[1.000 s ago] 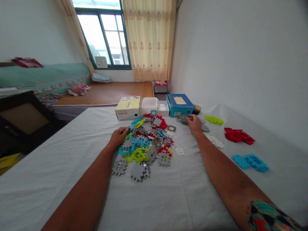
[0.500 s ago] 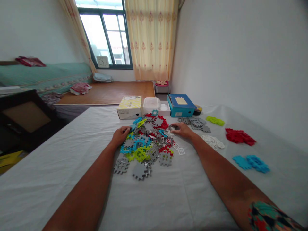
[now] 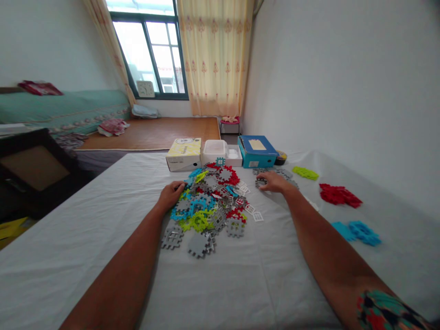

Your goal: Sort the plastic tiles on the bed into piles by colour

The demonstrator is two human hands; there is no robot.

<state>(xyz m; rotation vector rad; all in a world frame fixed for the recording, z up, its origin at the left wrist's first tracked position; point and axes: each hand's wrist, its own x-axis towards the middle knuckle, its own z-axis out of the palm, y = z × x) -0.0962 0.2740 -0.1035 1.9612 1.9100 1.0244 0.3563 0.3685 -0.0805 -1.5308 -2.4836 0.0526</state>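
A mixed pile of interlocking plastic building pieces in grey, blue, lime, red and white lies on the white sheet. My left hand rests against the pile's left edge, its fingers curled and pressed together; whether they hold a piece is hidden. To the right of the pile, my right hand pinches a grey notched plastic piece between thumb and fingers. It is beside a group of grey pieces, which the hand partly covers. Small white window-shaped pieces lie at the pile's right edge.
Sorted by colour at the right are lime pieces, red pieces and blue pieces; white pieces are mostly behind my right forearm. Behind the pile stand a yellow-and-white box, a white container and a blue box.
My right hand has moved right with the grey piece, from the pile's edge to the grey group. My left hand stays at the pile. The view has shifted slightly.
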